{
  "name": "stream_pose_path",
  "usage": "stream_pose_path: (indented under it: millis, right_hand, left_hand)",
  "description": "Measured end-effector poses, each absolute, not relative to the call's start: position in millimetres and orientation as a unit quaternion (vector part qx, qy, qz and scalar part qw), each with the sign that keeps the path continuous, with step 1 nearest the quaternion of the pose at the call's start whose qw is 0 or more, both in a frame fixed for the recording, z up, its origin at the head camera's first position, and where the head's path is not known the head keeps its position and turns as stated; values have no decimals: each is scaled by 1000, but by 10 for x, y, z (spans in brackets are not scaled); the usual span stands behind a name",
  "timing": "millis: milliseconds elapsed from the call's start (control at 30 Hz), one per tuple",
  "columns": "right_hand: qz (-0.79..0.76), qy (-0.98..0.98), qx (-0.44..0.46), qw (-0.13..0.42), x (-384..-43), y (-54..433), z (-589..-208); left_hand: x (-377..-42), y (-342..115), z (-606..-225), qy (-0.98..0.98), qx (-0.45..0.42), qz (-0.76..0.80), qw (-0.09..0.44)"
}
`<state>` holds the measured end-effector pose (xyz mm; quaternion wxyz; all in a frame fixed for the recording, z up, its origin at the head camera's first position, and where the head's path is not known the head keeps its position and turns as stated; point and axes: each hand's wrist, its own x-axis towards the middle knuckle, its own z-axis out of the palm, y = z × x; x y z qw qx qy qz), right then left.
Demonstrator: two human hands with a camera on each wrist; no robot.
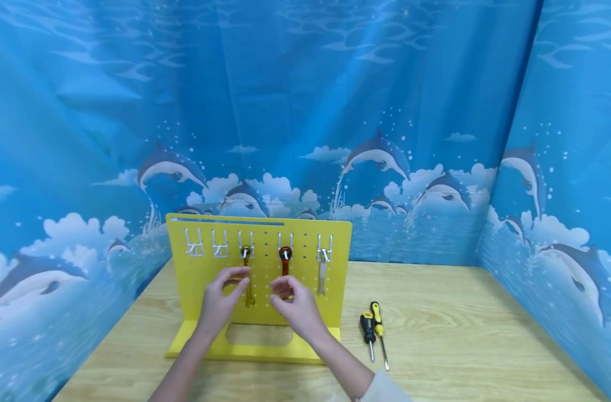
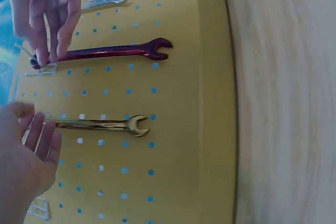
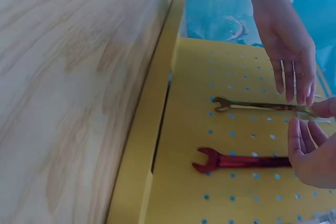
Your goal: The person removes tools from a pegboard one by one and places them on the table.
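Three wrenches hang in a row from hooks on an upright yellow pegboard (image 1: 197, 279). Leftmost is a gold wrench (image 2: 100, 124), its open end downward; beside it hangs a red wrench (image 3: 252, 161). A smaller silver wrench (image 1: 322, 276) is on the right. My left hand (image 1: 219, 301) is just left of the gold wrench, fingers bent loosely and thumb apart from them. In front of the red wrench is my right hand (image 1: 300, 308), its thumb and fingers likewise apart and covering the wrench's lower part in the head view. Neither hand grips anything.
Two white wire hooks (image 1: 194, 249) on the board's left side carry nothing. To the right of the board's base (image 1: 265, 353), a black stubby screwdriver (image 1: 368, 328) and a yellow-and-black screwdriver (image 1: 377, 321) lie on the wooden table (image 1: 461, 324). A blue dolphin-print curtain (image 1: 295, 111) stands behind.
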<state>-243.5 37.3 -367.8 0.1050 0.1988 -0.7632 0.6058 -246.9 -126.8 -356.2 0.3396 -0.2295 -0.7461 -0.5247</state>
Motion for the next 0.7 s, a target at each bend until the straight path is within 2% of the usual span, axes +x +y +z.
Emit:
stream_pose_path:
  millis: [200, 433, 700]
  right_hand:
    - [622, -749, 206, 96, -2562, 155, -3786]
    - [581, -780, 210, 99, -2641, 20, -3902]
    - [487, -824, 245, 153, -2708, -36, -4019]
  left_hand:
    - [-2676, -1288, -3749, -699, -164, -603, 347]
    - [-2895, -1256, -3948, -705, -138, -621, 315]
    - [-2861, -1228, -3908, -716, -113, -627, 284]
